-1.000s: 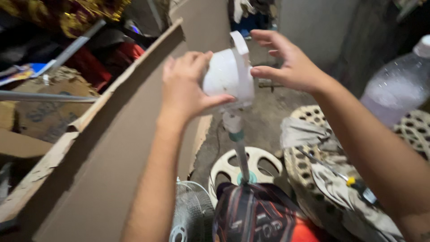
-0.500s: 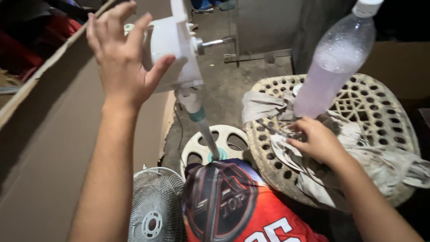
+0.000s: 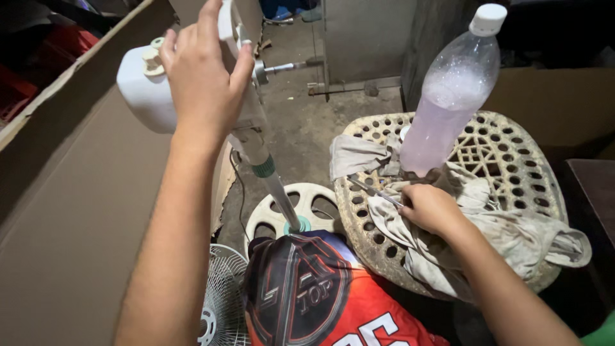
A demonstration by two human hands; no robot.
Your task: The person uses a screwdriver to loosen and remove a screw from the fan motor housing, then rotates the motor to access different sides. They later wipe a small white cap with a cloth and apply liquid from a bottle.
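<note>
concrete floor point(image 3: 301, 138), cluttered corner. left hand point(image 3: 204, 77) clamped around white fan motor housing point(image 3: 154, 90), steadying it atop its pole. right hand point(image 3: 430, 208) closed on thin metal tool point(image 3: 375, 191) over rag point(image 3: 506, 224), plastic stool point(image 3: 512, 154) serving as workbench.

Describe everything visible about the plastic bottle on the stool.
The plastic bottle is tall, clear and ribbed, with a white screw cap that is on. It holds a pale pinkish liquid, foamy near the top. It stands upright on the cream perforated stool, its base among the crumpled grey cloth. The right hand rests on the cloth near it, not touching.
</note>
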